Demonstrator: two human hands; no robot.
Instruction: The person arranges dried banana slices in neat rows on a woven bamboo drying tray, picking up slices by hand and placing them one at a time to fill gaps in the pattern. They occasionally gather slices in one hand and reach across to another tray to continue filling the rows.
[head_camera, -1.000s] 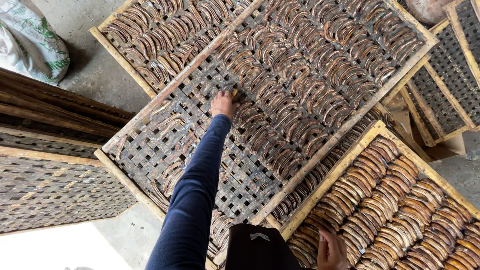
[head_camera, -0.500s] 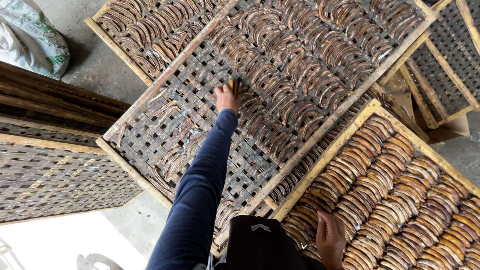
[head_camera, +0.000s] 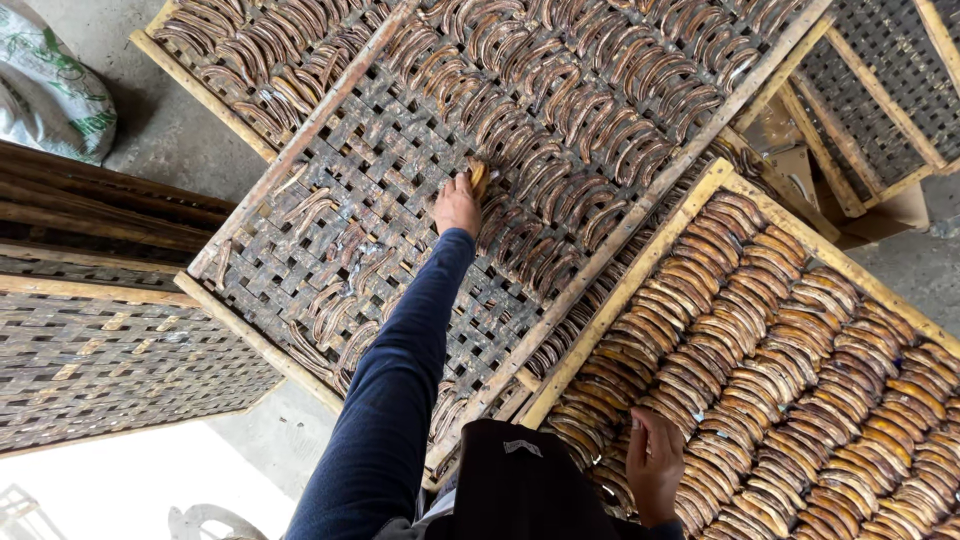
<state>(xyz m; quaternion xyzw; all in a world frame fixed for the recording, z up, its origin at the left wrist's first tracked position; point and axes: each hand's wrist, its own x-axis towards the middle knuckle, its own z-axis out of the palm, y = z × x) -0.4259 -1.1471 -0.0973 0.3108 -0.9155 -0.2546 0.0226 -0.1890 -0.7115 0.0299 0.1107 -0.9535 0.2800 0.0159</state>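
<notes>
Banana slice (head_camera: 479, 177) pinched in left hand (head_camera: 456, 205); right hand (head_camera: 655, 465) rests open on slices, fingertips hidden.

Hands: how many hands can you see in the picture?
2. The left hand reaches out over the woven tray and touches a curved banana slice. The right hand rests at the near edge of the yellow-framed tray. No others show.
</notes>
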